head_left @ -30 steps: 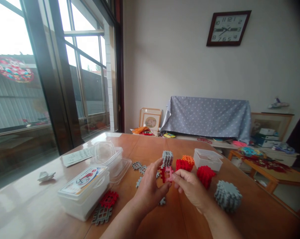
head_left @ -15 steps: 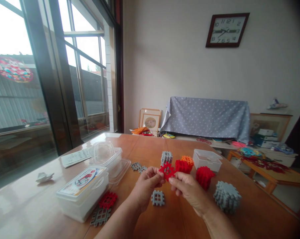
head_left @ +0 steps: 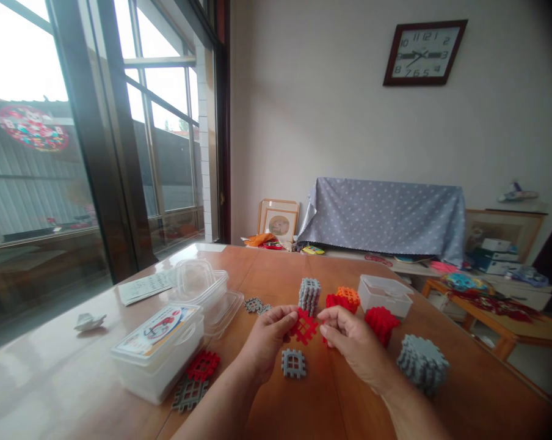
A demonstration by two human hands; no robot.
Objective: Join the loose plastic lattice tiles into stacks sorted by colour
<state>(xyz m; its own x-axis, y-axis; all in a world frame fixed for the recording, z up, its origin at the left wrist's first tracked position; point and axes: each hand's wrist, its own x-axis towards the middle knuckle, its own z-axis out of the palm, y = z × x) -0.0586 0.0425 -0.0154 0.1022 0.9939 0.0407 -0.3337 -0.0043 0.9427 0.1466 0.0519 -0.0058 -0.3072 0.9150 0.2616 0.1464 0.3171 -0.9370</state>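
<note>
My left hand (head_left: 276, 330) pinches a flat red interlocking plastic square (head_left: 305, 326) with notched edges and a windowed middle, tilted above the table. Just right of it, my right hand (head_left: 344, 333) is closed in a pinch. A red edge shows at its fingertips, seemingly a second red square mostly hidden by the fingers. Below the hands lies a grey windowed square (head_left: 294, 363). Behind them stand a grey stack (head_left: 309, 294), a red stack (head_left: 340, 302) partly hidden by my right hand, and orange pieces (head_left: 349, 296).
To the right are another red stack (head_left: 381, 325), a grey stack (head_left: 423, 363) and an open clear box (head_left: 386, 298). On the left are a lidded box (head_left: 159, 351), clear containers (head_left: 207, 287), a red square (head_left: 203, 365) on a grey one (head_left: 190, 394), and small grey pieces (head_left: 254, 305).
My right hand has come away from the red square in my left hand, leaving a small gap. That square has turned and shows its windows. The view has shifted slightly.
</note>
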